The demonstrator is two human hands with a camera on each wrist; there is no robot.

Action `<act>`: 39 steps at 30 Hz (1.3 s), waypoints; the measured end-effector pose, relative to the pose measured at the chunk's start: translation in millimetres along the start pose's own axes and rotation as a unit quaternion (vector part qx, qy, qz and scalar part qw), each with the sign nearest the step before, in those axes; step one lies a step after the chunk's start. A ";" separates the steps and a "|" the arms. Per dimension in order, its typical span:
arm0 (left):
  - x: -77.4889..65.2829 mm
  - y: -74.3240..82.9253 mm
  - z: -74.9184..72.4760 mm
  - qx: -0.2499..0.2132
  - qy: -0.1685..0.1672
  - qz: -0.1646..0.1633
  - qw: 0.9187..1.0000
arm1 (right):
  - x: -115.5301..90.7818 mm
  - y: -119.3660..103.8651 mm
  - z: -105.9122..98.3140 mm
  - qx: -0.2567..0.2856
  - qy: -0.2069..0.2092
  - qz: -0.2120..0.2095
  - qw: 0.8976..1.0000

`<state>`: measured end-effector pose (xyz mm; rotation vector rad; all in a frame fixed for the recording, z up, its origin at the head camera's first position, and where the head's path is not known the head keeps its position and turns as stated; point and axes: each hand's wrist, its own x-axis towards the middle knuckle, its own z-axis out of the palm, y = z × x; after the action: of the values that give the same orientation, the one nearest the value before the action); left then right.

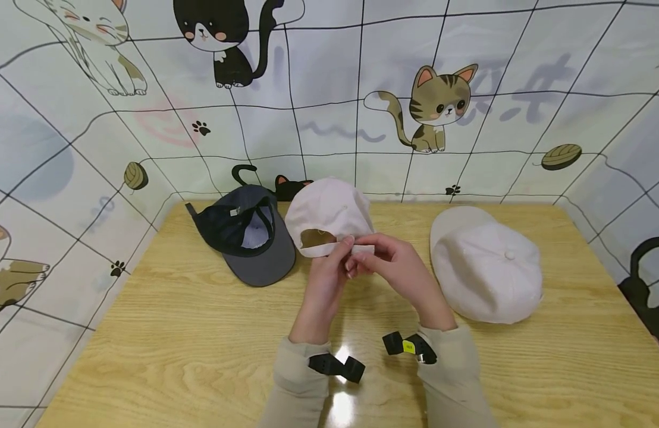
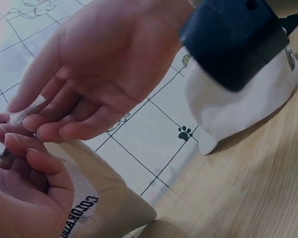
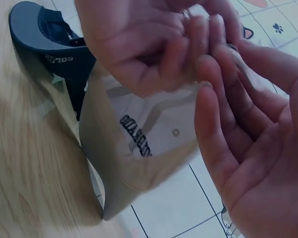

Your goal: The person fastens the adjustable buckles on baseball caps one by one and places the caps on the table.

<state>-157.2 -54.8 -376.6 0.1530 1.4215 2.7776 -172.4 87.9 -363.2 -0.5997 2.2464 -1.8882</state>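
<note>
A pale baseball cap [image 1: 332, 205] is in the middle, its back opening towards me. My left hand [image 1: 326, 279] pinches the strap at the back of this cap between thumb and fingers. Beside it, my right hand [image 1: 404, 267] pinches the strap's loose end [image 1: 366, 249]. The fingers of both hands meet there and hide most of the buckle area. Dark lettering [image 3: 135, 136] shows on the cap's front in the right wrist view.
A dark grey cap [image 1: 260, 264] lies at the left with its inside showing. Another pale cap [image 1: 492, 273] rests on the right of the wooden table [image 1: 201, 345]. Behind stands a cat-printed wall covering [image 1: 329, 131].
</note>
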 end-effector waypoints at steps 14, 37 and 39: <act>1.2 -2.3 1.3 0.004 -0.005 0.011 1.000 | -4.4 -22.8 7.6 -0.041 0.025 0.005 0.999; 0.1 0.2 -4.8 0.040 -0.007 0.002 0.999 | -0.8 -4.4 -1.2 0.002 0.037 -0.004 0.999; -0.4 -0.2 -3.5 0.074 -0.001 -0.002 0.997 | -2.2 -11.4 0.0 -0.010 0.041 0.002 0.999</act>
<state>-157.2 -57.6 -378.8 0.1537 1.6260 2.6669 -168.0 87.3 -352.4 -0.5295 2.3158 -1.9246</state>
